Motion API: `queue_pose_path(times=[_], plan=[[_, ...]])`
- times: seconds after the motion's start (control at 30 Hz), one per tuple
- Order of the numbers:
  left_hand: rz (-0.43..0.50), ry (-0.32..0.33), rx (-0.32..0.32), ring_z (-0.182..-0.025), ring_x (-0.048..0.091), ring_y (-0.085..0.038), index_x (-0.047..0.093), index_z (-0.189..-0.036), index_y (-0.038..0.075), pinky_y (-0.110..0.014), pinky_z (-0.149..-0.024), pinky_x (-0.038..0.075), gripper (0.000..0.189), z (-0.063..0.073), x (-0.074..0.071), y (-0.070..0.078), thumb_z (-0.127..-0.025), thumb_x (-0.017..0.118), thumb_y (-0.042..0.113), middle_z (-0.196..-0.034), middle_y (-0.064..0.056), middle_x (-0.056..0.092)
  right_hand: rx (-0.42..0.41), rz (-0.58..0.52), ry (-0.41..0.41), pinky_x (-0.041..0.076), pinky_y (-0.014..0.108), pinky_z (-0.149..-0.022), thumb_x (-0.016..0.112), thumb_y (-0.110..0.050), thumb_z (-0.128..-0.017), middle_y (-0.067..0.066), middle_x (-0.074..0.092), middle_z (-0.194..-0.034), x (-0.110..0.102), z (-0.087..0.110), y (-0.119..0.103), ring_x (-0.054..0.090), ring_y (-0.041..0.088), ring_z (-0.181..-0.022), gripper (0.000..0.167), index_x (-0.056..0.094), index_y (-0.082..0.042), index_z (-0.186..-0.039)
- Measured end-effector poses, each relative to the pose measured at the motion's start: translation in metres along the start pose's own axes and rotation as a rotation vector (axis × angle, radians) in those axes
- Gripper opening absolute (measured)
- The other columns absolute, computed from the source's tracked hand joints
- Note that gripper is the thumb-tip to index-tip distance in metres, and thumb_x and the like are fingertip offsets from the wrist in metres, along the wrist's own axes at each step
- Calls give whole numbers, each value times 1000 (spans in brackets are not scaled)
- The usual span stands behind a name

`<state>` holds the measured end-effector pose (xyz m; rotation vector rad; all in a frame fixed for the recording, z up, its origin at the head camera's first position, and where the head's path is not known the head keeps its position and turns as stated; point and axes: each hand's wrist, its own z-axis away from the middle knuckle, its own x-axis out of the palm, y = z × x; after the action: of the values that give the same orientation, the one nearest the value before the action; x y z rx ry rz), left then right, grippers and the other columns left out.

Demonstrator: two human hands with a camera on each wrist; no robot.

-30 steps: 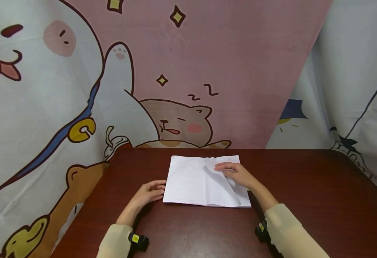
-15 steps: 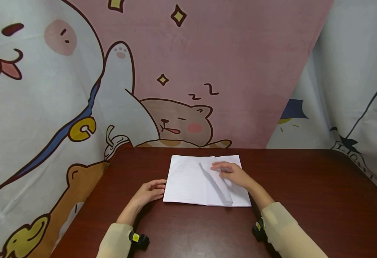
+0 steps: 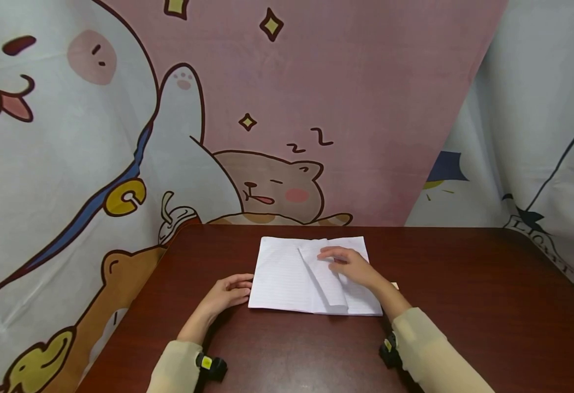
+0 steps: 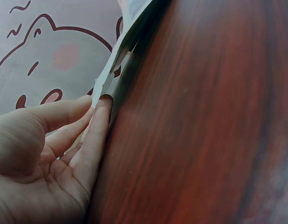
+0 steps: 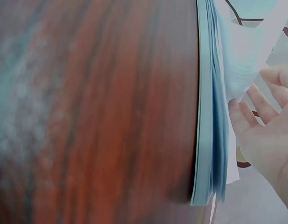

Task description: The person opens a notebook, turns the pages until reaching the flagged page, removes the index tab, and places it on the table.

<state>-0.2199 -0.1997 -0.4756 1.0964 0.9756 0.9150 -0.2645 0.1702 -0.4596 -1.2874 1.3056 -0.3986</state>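
Note:
An open lined notebook lies on the table, its white pages facing up. At its left edge my left hand rests near the tabletop. The left wrist view has the thumb and a finger pinching the notebook's edge between them. Over the right half, my right hand touches a lifted page, which curls up from the middle fold and leans left. Its fingers look fairly straight against that page in the right wrist view, where the page bends beside the fingertips.
The dark red-brown table extends around the notebook. A cloth backdrop with cartoon animals hangs behind it. A black wrist camera sits at the left sleeve, another camera at the right. A small pale piece shows beside the right forearm.
My right hand has moved a little to the left, and the lifted page has swung left with it, its lower free corner shifting toward the fold. The left hand has stayed in place.

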Motion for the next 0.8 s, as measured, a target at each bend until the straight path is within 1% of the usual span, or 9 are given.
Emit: queue_pose_path(times=[0.13, 0.23, 0.33, 0.53, 0.57, 0.7, 0.8], plan=[[1, -4, 2, -98, 64, -9, 51, -140, -5, -26, -86, 57, 45, 0, 0, 0, -98, 60, 6, -125, -19, 62, 9, 33, 16, 36, 60, -111, 55, 7, -94, 26, 58, -138, 2, -1, -2, 46, 44, -136, 29, 69, 3, -119], [8, -6, 1, -98, 64, -8, 51, -140, -4, -26, -86, 57, 45, 1, 0, 1, -98, 61, 6, -124, -18, 63, 5, 57, 27, 39, 59, -108, 54, 9, -92, 26, 58, -137, 3, -2, -3, 48, 45, -134, 31, 69, 4, -119], [10, -14, 7, -97, 65, -8, 50, -140, -5, -25, -85, 57, 46, 1, 0, 0, -98, 61, 6, -123, -18, 63, -4, 74, 41, 43, 58, -106, 56, 9, -91, 27, 59, -135, 5, -4, -4, 50, 46, -132, 31, 68, 5, -119], [10, -16, 12, -96, 65, -7, 50, -140, -6, -24, -84, 57, 46, 1, 0, 0, -97, 61, 6, -122, -17, 64, -24, 143, 86, 49, 54, -101, 63, 8, -86, 28, 60, -130, 10, -8, -5, 55, 46, -124, 32, 67, 8, -118], [9, -15, 12, -96, 65, -7, 50, -140, -6, -24, -84, 57, 46, 1, 0, 0, -97, 61, 6, -122, -17, 64, -18, 158, 92, 50, 53, -99, 64, 7, -86, 28, 60, -131, 10, -9, -5, 57, 46, -122, 33, 67, 7, -119], [9, -11, 11, -97, 65, -7, 50, -140, -6, -25, -85, 57, 46, 1, 0, 0, -98, 61, 6, -123, -18, 64, 49, 185, 107, 54, 48, -95, 69, 3, -85, 27, 56, -130, 13, -11, -5, 59, 42, -115, 37, 65, 5, -122], [8, -7, 6, -97, 64, -8, 51, -140, -5, -25, -85, 57, 45, 1, 0, 1, -98, 60, 6, -124, -18, 63, 89, 191, 110, 54, 47, -94, 71, 0, -86, 25, 55, -128, 15, -12, -6, 59, 40, -113, 39, 64, 4, -124]])
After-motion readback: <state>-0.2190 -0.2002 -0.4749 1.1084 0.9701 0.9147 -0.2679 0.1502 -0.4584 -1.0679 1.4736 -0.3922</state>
